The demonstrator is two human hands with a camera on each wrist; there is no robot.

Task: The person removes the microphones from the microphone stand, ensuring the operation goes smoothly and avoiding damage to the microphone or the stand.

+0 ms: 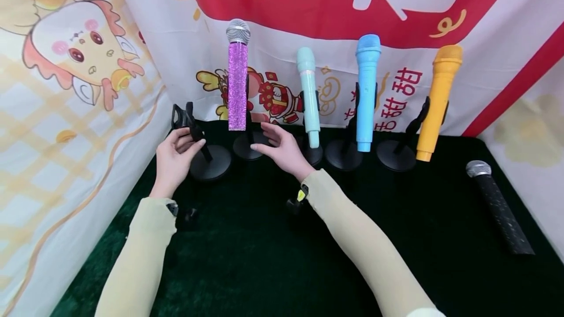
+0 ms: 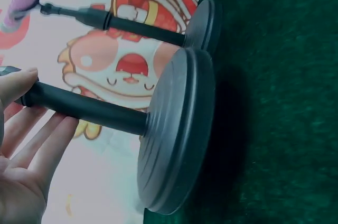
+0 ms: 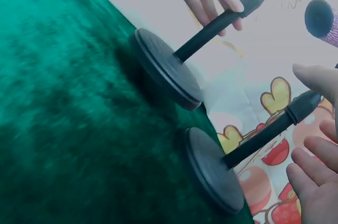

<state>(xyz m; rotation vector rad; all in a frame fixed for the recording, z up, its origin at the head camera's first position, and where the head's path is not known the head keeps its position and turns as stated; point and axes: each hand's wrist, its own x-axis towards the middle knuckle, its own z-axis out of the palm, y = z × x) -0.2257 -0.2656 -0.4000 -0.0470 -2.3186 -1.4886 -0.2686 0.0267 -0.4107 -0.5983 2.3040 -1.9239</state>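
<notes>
At the left end of the row, my left hand [image 1: 173,160] grips an empty black microphone stand [image 1: 213,164]. Thumb and fingers pinch its pole below the clip, as the left wrist view also shows, and its round base tilts over the dark green cloth. My right hand [image 1: 285,151] hovers beside the neighbouring stand [image 3: 214,174], fingers spread near its pole and holding nothing. That stand carries a purple glittery microphone [image 1: 238,84] with a silver mesh head, its lower end just above my right hand in the head view.
Further right, stands hold a mint microphone [image 1: 310,99], a blue microphone [image 1: 367,94] and an orange microphone [image 1: 439,101]. A black microphone [image 1: 502,209] with a silver head lies on the green cloth [image 1: 264,263] at the far right. Printed curtains [image 1: 167,38] border the back and sides.
</notes>
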